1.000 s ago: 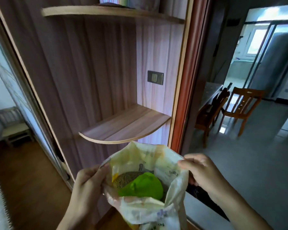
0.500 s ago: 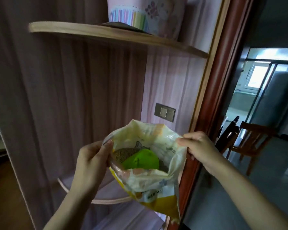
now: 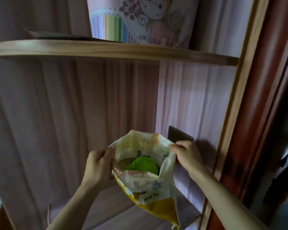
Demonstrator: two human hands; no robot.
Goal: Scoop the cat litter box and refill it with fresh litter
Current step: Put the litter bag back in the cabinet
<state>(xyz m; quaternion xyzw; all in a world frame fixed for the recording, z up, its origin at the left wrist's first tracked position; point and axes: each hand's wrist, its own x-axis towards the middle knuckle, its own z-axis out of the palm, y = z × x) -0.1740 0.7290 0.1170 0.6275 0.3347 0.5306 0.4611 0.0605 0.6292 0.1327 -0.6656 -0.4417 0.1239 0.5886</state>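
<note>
This is a home, seen at a built-in corner unit of pale, pinkish wood-grain panels. A curved light-wood shelf (image 3: 116,51) carries a pastel storage box printed with rainbow stripes and a cartoon animal (image 3: 140,20). A dark wall switch plate (image 3: 179,136) sits on the back panel, beside a reddish-brown wooden door frame (image 3: 263,97).

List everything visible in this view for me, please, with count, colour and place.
bag: one, white and yellow, open, held up before the shelves
scoop: one, green, inside the bag on the litter
litter: brown-grey, inside the bag
upper shelf: one, wooden, above the bag
lower shelf: one, wooden, below the bag
box: one, pink with stripes and cartoon, on upper shelf
switch: one, dark, wall behind right hand
left hand: grips bag's left rim
right hand: pinches bag's right rim
</note>
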